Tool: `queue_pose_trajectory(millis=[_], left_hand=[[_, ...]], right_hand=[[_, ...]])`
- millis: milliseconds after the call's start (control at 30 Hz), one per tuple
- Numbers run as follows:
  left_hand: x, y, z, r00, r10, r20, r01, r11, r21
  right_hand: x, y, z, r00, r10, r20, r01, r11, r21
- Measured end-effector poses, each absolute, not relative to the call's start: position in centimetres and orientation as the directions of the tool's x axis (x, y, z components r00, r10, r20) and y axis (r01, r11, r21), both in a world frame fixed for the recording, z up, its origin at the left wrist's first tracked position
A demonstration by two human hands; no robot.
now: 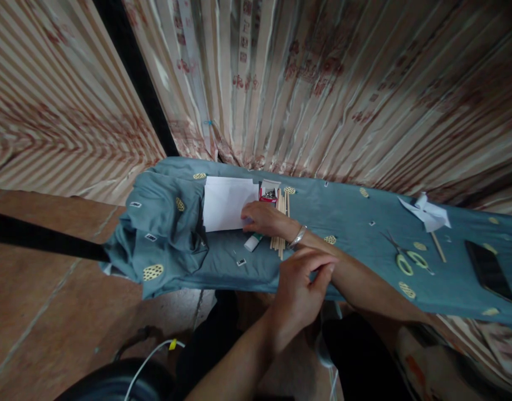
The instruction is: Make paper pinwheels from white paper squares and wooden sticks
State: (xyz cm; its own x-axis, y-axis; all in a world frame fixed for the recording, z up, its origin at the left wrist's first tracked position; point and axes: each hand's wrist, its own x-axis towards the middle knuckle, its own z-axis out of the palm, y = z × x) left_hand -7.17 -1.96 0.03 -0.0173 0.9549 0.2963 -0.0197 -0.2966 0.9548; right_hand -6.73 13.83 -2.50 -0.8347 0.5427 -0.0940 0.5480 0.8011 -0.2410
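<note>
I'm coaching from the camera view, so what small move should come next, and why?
Probably sliding the top sheet off the paper stack with the right hand: its fingertips are already at the stack's right edge, while the left hand is away from the stack.

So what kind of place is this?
Probably a little craft corner, maybe in a home. There's a cloth-covered table with paper and scissors on it, and a patterned curtain hangs right behind.
</note>
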Motion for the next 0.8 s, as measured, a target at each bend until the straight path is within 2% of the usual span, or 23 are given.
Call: queue_pose_trajectory(millis=[167,333,600,800], left_hand=[[-7.2,-1.9,0.2,-0.011,0.957,0.291,-0.026,-0.291,0.956],[-7.3,-2.0,0.2,-0.014,0.958,0.288,-0.034,-0.288,0.957],[-7.1,-2.0,0.1,-0.035,0.957,0.289,-0.058,-0.291,0.955],[-7.4,-2.1,0.3,-0.034,0.960,0.279,-0.054,-0.281,0.958]], right_hand=[[-6.9,13.6,-1.7,-0.833,0.528,-0.166,0.553,0.801,-0.229],[-6.8,13.7,-1.6,-0.814,0.560,-0.153,0.580,0.780,-0.233],[-6.8,14.8,-2.5,-0.729,0.682,-0.055,0.618,0.622,-0.482],[-6.7,14.8,-2.8,-0.700,0.713,-0.038,0.615,0.575,-0.540]])
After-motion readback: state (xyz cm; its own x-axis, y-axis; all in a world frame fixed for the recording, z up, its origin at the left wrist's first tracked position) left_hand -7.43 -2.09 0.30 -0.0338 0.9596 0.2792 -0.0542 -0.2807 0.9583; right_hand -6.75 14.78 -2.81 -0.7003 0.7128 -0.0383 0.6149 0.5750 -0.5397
